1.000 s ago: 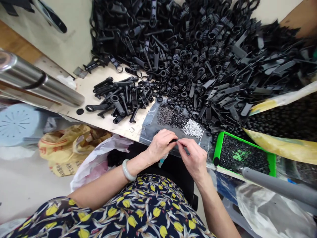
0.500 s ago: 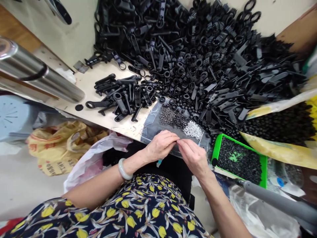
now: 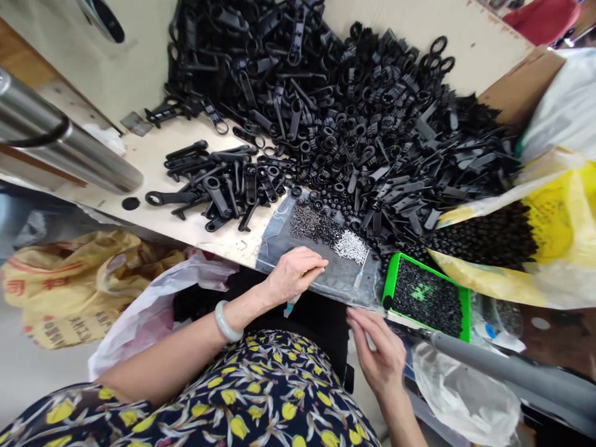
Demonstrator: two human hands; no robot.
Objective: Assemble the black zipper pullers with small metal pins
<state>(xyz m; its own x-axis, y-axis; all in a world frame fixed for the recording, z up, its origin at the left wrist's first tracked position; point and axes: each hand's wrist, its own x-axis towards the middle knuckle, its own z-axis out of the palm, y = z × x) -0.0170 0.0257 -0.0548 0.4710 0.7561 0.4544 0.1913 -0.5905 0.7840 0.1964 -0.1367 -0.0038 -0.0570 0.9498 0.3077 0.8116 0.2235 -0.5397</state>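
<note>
My left hand [image 3: 298,271] is over the front of the dark mat [image 3: 274,248], thumb and fingertips pinched together. Whatever the pinch holds is too small to make out. Lower and to the right, my right hand [image 3: 379,344] hangs just off the mat's front edge, its thumb apart from the fingers and nothing visible in it. On the mat, beyond my left hand, lie a heap of small silvery pins [image 3: 351,246], a heap of brownish bits [image 3: 307,223] and some small black pieces [image 3: 329,233].
A large pile of black plastic parts [image 3: 326,124] covers the back of the table. Long black handle-like parts [image 3: 218,192] lie at left, near a metal post [image 3: 102,158]. At right are a green tray [image 3: 393,279] of black bits, a yellow bag [image 3: 559,217] and a grey bar [image 3: 484,357].
My hands have come apart. The right one has moved down and away from the left and its fingers have loosened; the left stays pinched. The view has shifted slightly to the right.
</note>
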